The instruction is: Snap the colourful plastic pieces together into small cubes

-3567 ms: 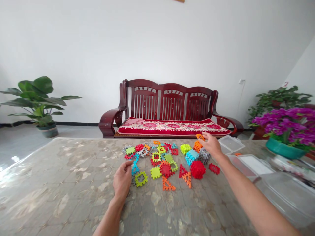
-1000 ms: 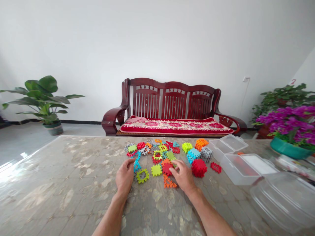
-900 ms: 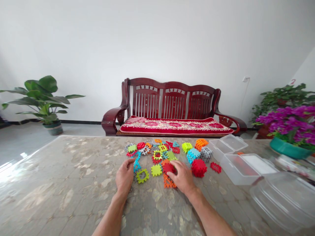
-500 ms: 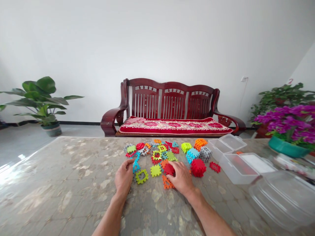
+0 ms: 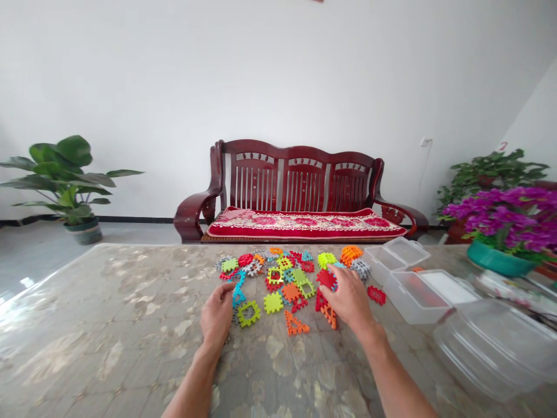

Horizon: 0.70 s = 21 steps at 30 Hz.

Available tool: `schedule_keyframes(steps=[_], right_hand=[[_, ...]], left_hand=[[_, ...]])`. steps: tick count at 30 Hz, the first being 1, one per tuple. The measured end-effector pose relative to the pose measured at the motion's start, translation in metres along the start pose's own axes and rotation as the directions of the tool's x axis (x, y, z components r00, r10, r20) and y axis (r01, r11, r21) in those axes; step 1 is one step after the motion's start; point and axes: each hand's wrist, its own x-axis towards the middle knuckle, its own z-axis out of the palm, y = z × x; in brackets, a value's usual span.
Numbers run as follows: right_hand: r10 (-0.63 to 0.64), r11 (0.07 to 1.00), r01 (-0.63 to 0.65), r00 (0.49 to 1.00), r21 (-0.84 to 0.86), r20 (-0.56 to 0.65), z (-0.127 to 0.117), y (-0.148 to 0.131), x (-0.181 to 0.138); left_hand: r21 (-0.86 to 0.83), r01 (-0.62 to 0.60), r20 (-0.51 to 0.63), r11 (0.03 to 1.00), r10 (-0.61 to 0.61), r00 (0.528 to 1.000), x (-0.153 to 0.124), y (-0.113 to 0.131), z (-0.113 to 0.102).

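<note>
My right hand (image 5: 351, 299) pinches a red square building tile (image 5: 326, 280) with notched edges, above the pile's right side. Behind this hand, the red tile stack and most of the blue one are hidden. An orange triangle tile (image 5: 329, 316) lies below its thumb. My left hand (image 5: 216, 313) rests at the pile's left with curled fingers, close beside a blue triangle tile (image 5: 239, 296); I cannot make out anything in its grip. Near it lie a green frame tile (image 5: 248, 314) and a solid green tile (image 5: 272, 303). Another orange triangle tile (image 5: 296, 324) lies in front.
Mixed tiles spread over the patterned tablecloth (image 5: 130, 325). Green (image 5: 326, 259), orange (image 5: 351, 254) and grey stacks (image 5: 361, 269) stand right of them. Clear plastic boxes (image 5: 415, 299), a lid (image 5: 496, 348) and a teal flowerpot (image 5: 500, 261) occupy the right side.
My right hand has moved right with the red tile, from the middle of the pile to near the stacks. The left hand stays at the pile's left; the view has shifted slightly.
</note>
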Motion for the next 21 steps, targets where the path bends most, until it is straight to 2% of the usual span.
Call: schedule_keyframes(steps=[5, 9, 21], right_hand=[[0.137, 0.986, -0.126, 0.986, -0.109, 0.099, -0.021, 0.036, 0.006], [0.229, 0.970, -0.208, 0.958, -0.127, 0.174, -0.030, 0.053, 0.007], [0.283, 0.957, -0.254, 0.919, -0.136, 0.274, -0.037, 0.049, 0.007]], left_hand=[[0.011, -0.006, 0.006, 1.000, 0.006, 1.000, 0.000, -0.001, 0.000], [0.013, 0.009, 0.007, 1.000, -0.010, 1.000, -0.001, 0.001, -0.001], [-0.018, 0.002, 0.011, 1.000, -0.002, 1.000, 0.001, -0.002, 0.001]])
